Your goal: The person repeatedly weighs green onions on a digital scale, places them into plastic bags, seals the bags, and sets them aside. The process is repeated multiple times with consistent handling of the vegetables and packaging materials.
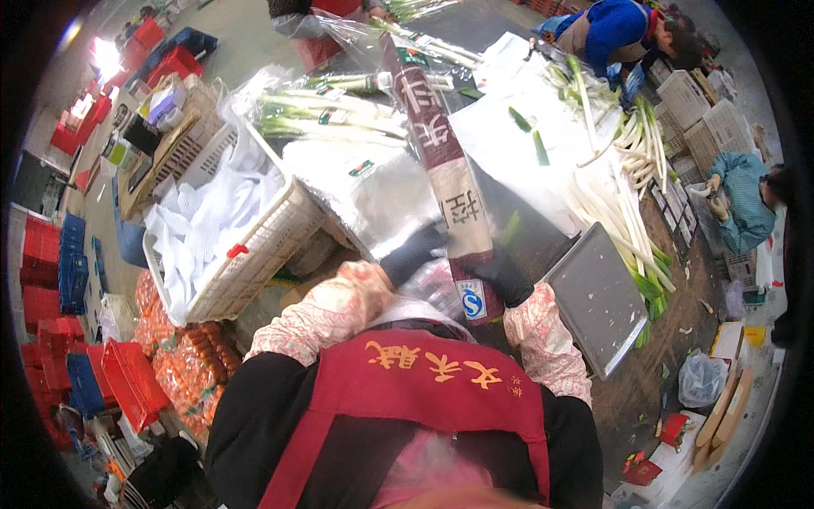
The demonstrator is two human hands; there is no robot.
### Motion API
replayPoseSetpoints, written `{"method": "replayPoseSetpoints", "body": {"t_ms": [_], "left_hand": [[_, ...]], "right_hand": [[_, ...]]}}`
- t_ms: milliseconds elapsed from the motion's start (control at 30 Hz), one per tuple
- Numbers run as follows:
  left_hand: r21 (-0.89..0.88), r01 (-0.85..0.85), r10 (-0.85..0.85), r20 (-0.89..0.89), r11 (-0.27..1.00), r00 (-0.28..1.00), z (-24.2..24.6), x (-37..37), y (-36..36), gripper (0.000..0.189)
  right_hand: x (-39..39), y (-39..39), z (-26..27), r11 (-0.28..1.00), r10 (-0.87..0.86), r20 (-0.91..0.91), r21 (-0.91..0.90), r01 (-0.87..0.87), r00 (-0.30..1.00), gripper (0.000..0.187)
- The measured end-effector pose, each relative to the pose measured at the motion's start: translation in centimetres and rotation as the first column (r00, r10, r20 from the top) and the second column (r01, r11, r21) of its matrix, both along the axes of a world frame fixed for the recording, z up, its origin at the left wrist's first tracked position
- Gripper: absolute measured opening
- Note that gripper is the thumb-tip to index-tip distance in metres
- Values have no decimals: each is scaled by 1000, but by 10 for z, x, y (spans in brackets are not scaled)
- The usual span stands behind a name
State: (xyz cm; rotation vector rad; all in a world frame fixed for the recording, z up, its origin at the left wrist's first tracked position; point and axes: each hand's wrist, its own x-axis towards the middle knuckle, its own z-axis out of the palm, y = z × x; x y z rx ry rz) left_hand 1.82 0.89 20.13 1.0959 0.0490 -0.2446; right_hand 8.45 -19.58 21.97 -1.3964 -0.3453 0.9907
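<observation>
In a black glove, my left hand (416, 251) is blurred beside the left edge of a long plastic bag with a maroon and tan printed band (439, 146); its grip is unclear. My right hand (505, 277), also gloved in black, holds the band's lower right edge, its fingertips partly hidden. The bag bears large writing and spans from near my chest to the far side of the table. Left of it lie a stack of clear plastic bags (388, 191) and bagged leeks or large green onions (331, 114). Loose white-stemmed ones (610, 197) lie to the right.
A plastic crate (273, 245) of white mesh or cloth stands at left, above bagged carrots (191, 369). A grey metal tray (598, 299) lies near my right sleeve, past white sheets (509, 140). Co-workers are at the far side and right: blue clothing (604, 32), a teal sleeve (744, 197).
</observation>
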Motion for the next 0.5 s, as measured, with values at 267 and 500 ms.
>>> {"method": "replayPoseSetpoints", "body": {"t_ms": [267,500], "left_hand": [[61,-327,309,206,943,929,-11,34,46,33],[823,159,-171,-77,545,982,11,-26,-19,47]], "right_hand": [[-36,-9,-29,981,125,227,-176,-86,966,60],[8,-12,-30,857,365,754,-501,119,546,30]]}}
